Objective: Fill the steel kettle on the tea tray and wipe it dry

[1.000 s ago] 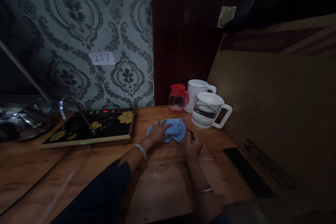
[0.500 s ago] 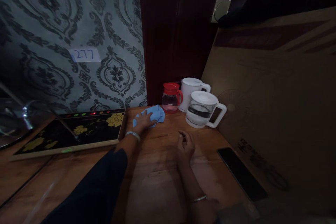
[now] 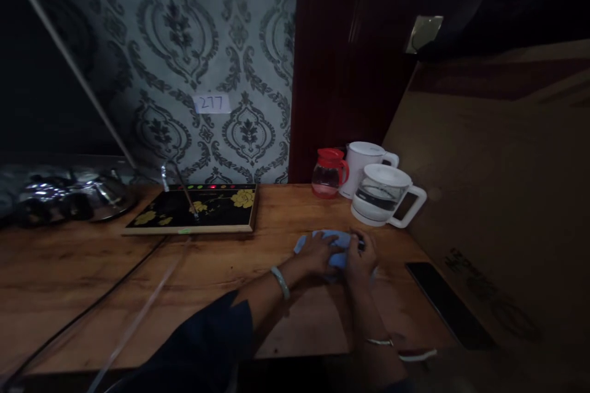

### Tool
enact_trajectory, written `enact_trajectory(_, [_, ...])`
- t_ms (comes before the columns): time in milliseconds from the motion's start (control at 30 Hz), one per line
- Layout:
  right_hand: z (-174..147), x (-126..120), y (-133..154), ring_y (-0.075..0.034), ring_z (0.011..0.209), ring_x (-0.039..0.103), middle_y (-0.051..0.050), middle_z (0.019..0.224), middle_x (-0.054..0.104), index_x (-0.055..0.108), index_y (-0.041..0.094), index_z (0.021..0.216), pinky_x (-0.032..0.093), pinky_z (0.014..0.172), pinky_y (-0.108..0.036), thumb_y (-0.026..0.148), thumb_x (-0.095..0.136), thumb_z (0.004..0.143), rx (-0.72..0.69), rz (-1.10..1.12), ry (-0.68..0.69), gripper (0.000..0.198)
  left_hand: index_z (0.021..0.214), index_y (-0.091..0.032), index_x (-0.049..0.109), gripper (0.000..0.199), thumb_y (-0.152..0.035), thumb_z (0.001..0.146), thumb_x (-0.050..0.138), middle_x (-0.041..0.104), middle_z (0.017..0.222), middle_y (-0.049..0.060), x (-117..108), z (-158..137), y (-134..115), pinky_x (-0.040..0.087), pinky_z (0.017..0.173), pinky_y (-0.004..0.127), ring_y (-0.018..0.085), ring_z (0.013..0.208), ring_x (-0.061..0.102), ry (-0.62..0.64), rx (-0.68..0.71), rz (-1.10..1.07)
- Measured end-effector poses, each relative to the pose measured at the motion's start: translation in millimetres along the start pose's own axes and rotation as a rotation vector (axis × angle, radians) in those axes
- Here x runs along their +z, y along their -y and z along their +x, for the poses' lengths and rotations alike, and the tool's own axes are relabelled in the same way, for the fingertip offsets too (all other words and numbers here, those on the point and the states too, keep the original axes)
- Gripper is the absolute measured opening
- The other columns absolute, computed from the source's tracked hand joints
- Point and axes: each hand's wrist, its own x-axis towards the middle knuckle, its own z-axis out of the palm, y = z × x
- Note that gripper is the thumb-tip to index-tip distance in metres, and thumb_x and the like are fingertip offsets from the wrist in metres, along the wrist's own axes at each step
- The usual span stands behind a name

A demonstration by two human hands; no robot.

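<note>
A: Where did the blue cloth [image 3: 335, 246] lie at this reading?

B: Flat on the wooden table [image 3: 92, 282], in front of the glass-bodied kettle [image 3: 385, 194], and mostly covered by both hands.

A: Left hand [image 3: 318, 252]?

B: Palm down on the left part of the cloth, fingers spread and pressing, not curled round it. A pale bangle sat on that wrist, with a dark sleeve further up the arm.

A: Right hand [image 3: 359, 256]?

B: It rested on the right part of the cloth, fingers bent down onto the fabric. The light was too dim to show whether they pinched a fold or only pressed; recorded as undetermined. The two hands were close together, nearly touching, with the cloth showing between and just beyond them.

A: Surroundings?

B: A red-lidded jar [image 3: 329, 172] and a white kettle [image 3: 367, 159] stood behind the glass-bodied one, near the dark wall panel. A black flower-printed cooktop [image 3: 198, 209] lay well to the left of the cloth. A dark phone [image 3: 449, 304] lay to the right, beside a cardboard sheet [image 3: 507, 209].
</note>
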Motion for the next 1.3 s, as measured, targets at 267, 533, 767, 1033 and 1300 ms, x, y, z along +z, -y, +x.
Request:
enact_trajectory(267, [-39.6,-17.6,13.6,-0.023,0.078,0.061,-0.009,0.088,0.069,0.067,0.018,0.089,0.047,0.070,-0.035,0.040,0.046,0.081,0.031,-0.004,0.366,0.031,0.128,-0.038,0.055,0.061,-0.050,0.069,0.067,0.042,0.147,0.001,-15.7,-105.0,-22.6,0.031,0.104,0.059,0.037,0.128,0.037,0.029,-0.038,-0.066])
enact_trajectory(533, [-96.9,-29.2,68.5,-0.028,0.114,0.054,-0.010,0.120,0.062,0.062,0.025,0.117,0.040,0.100,-0.048,0.038,0.048,0.087,-0.293,-0.104,0.669,0.035,0.133,-0.038,0.049,0.072,-0.041,0.065,0.073,0.039,0.148,0.003,-19.3,-178.0,-20.1,0.029,0.107,0.060,0.036,0.130,0.037,-0.052,-0.217,-0.085])
enact_trajectory(767, [-146.4,-19.8,87.5,-0.037,0.139,0.028,-0.010,0.153,0.032,0.031,0.030,0.147,0.031,0.104,-0.058,0.050,0.057,0.082,-0.436,-0.381,1.038,0.073,0.152,-0.021,0.011,0.091,-0.031,0.076,0.061,0.020,0.158,0.011,-12.6,-231.9,-1.8,0.021,0.118,0.050,0.028,0.145,0.018,-0.232,-0.428,-0.172])
enact_trajectory(1033, [-147.0,27.7,93.6,-0.041,0.140,0.022,-0.011,0.157,0.024,0.029,0.030,0.147,0.024,0.105,-0.062,0.048,0.062,0.078,-0.390,-0.474,1.146,0.078,0.150,-0.018,0.018,0.063,-0.038,0.093,0.037,0.024,0.156,0.013,-7.4,-301.4,30.5,0.025,0.116,0.048,0.026,0.145,0.020,-0.565,-0.665,0.034])
enact_trajectory(1300, [-177.9,108.9,156.1,-0.042,0.143,0.007,-0.005,0.160,0.013,0.026,0.038,0.147,0.014,0.106,-0.067,0.049,0.063,0.078,-0.425,-0.359,1.413,0.079,0.152,-0.024,0.004,0.068,-0.038,0.093,0.036,0.018,0.159,0.010,0.9,-307.3,36.9,0.024,0.116,0.052,0.028,0.146,0.015,-0.686,-0.672,0.113])
